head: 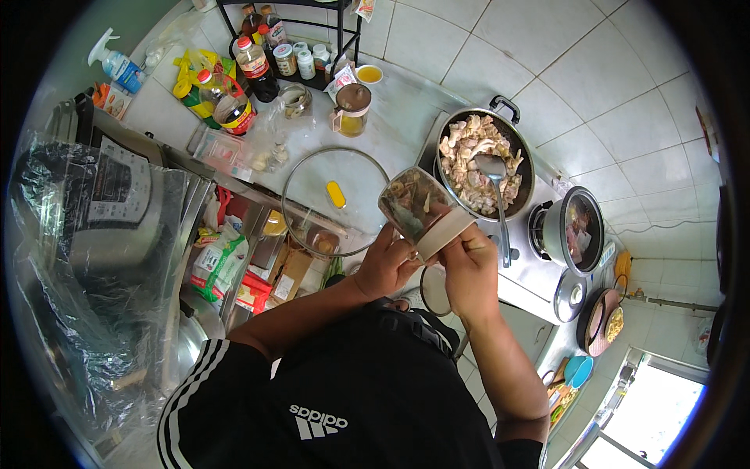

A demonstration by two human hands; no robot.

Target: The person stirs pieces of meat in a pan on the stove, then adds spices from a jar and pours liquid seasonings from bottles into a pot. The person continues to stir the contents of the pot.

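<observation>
A clear storage jar (413, 202) with a beige lid (446, 233) is tilted between my hands, its lid side toward me. Dried leaves and other dried seasonings show through its wall. My left hand (387, 264) grips the jar near its lid and handle, from the left. The fingers of my right hand (471, 269) are closed around the lid, from the right. Just beyond the jar stands a black wok (530, 182) filled with pale chopped meat pieces (469, 140). A metal spatula (491, 167) rests in the meat, its handle hanging over the rim toward me.
A glass lid (337, 151) with a yellow knob overhangs the counter's front edge. Right of the wok, a pot (565, 231) sits on a gas burner (538, 231). Sauce bottles (255, 67) and an oil jar (351, 111) stand at back left. An open drawer (240, 287) holds packets.
</observation>
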